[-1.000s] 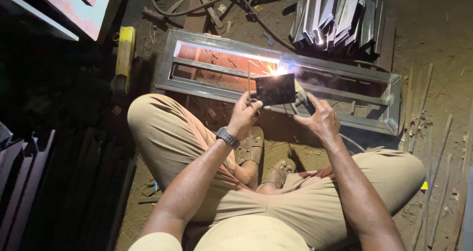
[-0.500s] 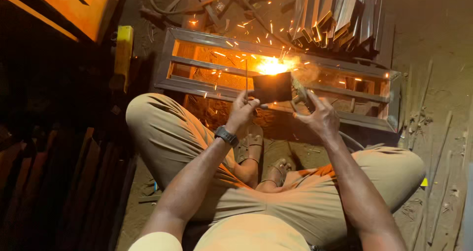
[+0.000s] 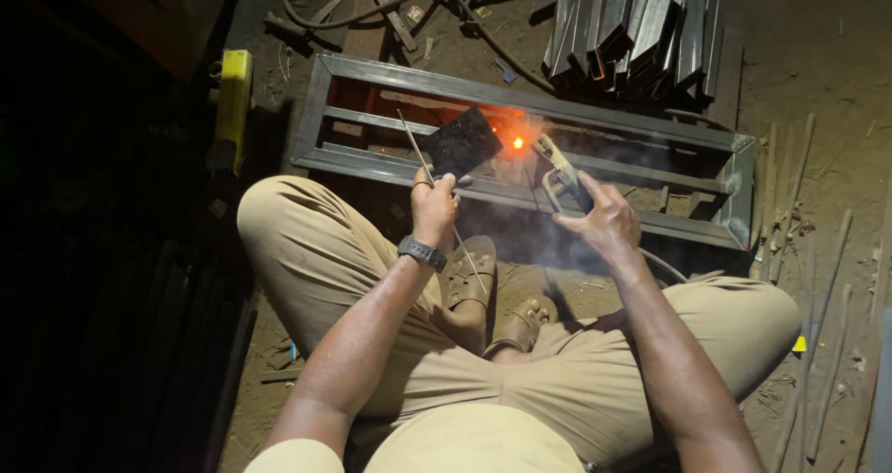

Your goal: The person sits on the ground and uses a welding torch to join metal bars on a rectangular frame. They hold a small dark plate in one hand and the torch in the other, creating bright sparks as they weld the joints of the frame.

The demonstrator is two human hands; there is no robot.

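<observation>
On the dirt floor before crossed legs, a grey metal frame (image 3: 520, 171) with one weld spot (image 3: 518, 142) glowing orange, smoking; other joints seemingly left. Left hand (image 3: 434, 208) closed on dark shield plate (image 3: 462, 142) and spare rods (image 3: 415, 148); right hand (image 3: 606, 220) clamped round electrode holder (image 3: 557, 162). Unlike half a second earlier: arc out, sparks gone, shield tilted aside.

Steel sections (image 3: 641, 27) stacked; yellow tool (image 3: 232, 101); cable (image 3: 307, 18).
</observation>
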